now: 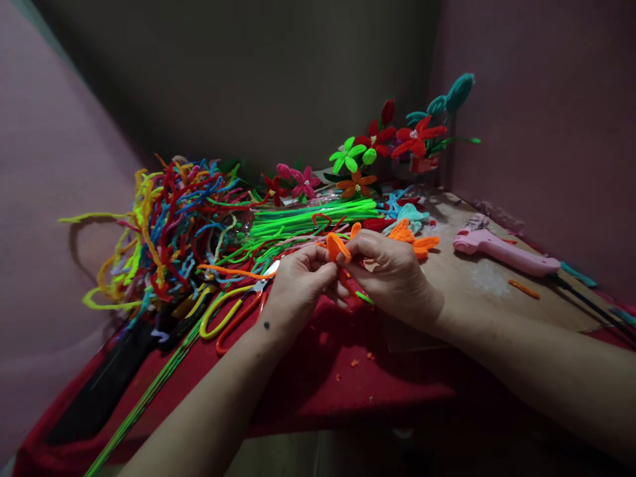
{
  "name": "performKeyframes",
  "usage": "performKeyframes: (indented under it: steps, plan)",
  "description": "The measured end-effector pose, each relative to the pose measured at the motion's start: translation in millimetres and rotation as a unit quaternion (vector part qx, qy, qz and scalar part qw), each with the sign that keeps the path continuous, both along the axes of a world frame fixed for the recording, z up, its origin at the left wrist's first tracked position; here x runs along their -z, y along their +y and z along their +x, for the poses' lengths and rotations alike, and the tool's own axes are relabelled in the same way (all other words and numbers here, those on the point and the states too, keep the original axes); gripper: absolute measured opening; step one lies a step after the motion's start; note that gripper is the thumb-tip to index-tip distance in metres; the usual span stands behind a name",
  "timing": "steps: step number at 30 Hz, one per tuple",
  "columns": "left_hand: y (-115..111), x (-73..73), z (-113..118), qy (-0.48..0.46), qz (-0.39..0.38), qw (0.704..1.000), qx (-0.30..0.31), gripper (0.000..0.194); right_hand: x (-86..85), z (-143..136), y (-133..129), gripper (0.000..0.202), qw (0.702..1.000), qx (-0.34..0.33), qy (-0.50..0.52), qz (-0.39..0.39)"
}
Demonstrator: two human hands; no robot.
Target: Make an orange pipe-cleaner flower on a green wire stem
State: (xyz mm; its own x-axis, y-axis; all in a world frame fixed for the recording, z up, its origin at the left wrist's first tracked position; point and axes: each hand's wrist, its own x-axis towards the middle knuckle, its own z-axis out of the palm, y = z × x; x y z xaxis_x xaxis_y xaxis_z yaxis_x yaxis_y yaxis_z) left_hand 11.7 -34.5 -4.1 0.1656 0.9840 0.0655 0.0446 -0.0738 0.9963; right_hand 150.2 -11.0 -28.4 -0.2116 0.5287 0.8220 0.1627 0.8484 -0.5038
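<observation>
Between my two hands, above the red cloth, is an orange pipe cleaner (pixel 338 247) bent into a looped petal shape. My left hand (pixel 309 273) pinches it from the left, fingers closed. My right hand (pixel 390 271) grips it from the right between thumb and fingers. A loose orange end sticks up behind the fingertips. Just beyond my right hand lie orange pipe-cleaner petals (pixel 420 245). Scissors (pixel 218 318) with yellow and red handles rest beside my left wrist, their blades partly hidden by that hand.
A tangled heap of coloured pipe cleaners (pixel 169 225) stands at the left, near a bundle of green pipe cleaners (pixel 313 217). Finished pipe-cleaner flowers (pixel 348 156) line the back. On a board (pixel 462 285) at the right lies a pink glue gun (pixel 507 248) with a black cord.
</observation>
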Motion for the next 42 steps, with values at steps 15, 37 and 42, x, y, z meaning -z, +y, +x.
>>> performKeyframes:
  steps: [15, 37, 42]
  plan:
    - [-0.1, -3.5, -0.6, 0.012, 0.012, 1.000, -0.023, 0.007, -9.1, 5.3, -2.9, 0.014, 0.994, 0.002, -0.069, -0.087]
    - [-5.0, -7.7, 4.9, 0.052, 0.012, 0.997, -0.049, 0.009, 5.7, 2.5, -1.2, 0.017, 0.998, 0.040, -0.040, -0.028]
    - [-6.3, -7.9, 5.0, 0.033, 0.018, 0.998, -0.049, 0.012, 5.6, 2.9, 1.1, 0.019, 0.998, 0.026, -0.042, -0.030]
